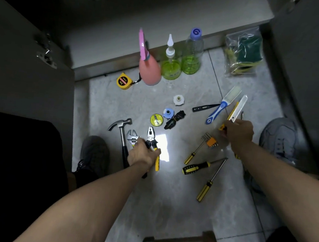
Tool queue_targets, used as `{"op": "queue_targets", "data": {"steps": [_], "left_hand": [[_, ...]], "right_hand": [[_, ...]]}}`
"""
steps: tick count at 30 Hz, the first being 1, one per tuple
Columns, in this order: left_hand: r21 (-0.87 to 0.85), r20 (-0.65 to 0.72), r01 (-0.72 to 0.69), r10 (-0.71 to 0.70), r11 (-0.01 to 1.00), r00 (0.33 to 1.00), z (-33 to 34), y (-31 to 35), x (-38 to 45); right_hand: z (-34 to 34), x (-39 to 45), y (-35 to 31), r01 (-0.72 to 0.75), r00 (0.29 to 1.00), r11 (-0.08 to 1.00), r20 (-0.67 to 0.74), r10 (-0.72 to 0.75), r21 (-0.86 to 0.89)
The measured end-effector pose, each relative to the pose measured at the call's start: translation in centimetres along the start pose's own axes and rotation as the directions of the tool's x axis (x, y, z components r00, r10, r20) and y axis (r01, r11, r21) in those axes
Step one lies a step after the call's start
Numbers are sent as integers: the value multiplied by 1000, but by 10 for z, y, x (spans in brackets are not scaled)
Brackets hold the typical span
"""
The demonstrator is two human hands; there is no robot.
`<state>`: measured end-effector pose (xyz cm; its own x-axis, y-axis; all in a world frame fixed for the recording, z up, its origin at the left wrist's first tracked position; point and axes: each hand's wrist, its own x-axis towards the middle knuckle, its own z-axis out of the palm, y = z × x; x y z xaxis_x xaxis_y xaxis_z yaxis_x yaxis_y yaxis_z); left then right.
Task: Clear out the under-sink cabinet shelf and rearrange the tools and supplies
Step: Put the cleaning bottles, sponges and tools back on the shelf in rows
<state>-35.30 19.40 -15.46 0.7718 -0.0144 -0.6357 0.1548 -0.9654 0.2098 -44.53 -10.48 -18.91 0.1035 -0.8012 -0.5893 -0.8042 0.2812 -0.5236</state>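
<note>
Tools lie spread on the pale tiled floor (167,198) in front of the cabinet. My left hand (142,154) grips the yellow-and-black pliers (152,139) by their handles, jaws pointing away. Just left of it lie an adjustable wrench (132,136) and a hammer (122,131). My right hand (238,132) is closed on the near end of a yellow utility knife (236,110), whose blade end points away. A blue-handled brush (221,107) lies beside it. Several yellow-handled screwdrivers (197,167) and an orange hex-key set (210,141) lie between my arms.
Against the cabinet base stand a pink spray bottle (149,69) and two green-tinted bottles (192,54). A yellow tape measure (124,80), tape rolls (168,113), a yellow tin (156,120), a bag of sponges (241,52) and my shoes (279,139) are also on the floor.
</note>
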Motion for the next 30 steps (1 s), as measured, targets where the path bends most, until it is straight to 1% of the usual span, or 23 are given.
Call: {"op": "queue_targets", "data": {"steps": [2,3,4,6,7,9,11,13,15,18,21,24,28,30], "left_hand": [[-20,-3,21,-21,1000,1000,2,2,-2],[-37,-2,34,-34,999,999,2,1,-3],[-54,3,50,-50,997,999,4,1,-4],[-78,18,76,-75,994,997,5,-6,-4],[-83,21,82,-81,993,996,5,-9,-4],[-88,21,75,-74,993,997,6,-15,-2],[-81,13,41,-40,996,999,6,-19,-1],[-53,6,-14,14,998,1000,4,-25,-1],[-54,-6,-40,39,998,999,1,-30,-1],[-60,-8,-4,3,998,1000,-5,-34,2],[-21,-3,3,-3,1000,1000,-11,-31,6],[10,-26,-8,8,1000,1000,-14,-24,12],[10,-61,-73,73,997,995,-15,-14,14],[9,-101,-121,121,993,988,-16,-9,10]], "right_hand": [[2,-33,13,43,998,999,-44,-42,25],[4,-51,18,101,994,995,-42,-100,5],[7,-67,24,172,985,985,0,-172,-28],[18,-101,33,308,943,946,165,-290,-102],[25,-117,37,361,910,921,269,-315,-144],[45,-143,45,439,840,872,444,-311,-219],[66,-161,49,481,810,826,511,-289,-295],[83,-172,51,510,796,794,532,-289,-331],[93,-174,53,534,783,769,549,-292,-352],[99,-174,53,553,773,738,568,-282,-386],[101,-175,53,581,749,715,600,-282,-389],[100,-174,49,565,751,738,600,-276,-369],[86,-169,47,543,743,781,609,-276,-308],[68,-166,49,518,776,791,568,-275,-325]]}}
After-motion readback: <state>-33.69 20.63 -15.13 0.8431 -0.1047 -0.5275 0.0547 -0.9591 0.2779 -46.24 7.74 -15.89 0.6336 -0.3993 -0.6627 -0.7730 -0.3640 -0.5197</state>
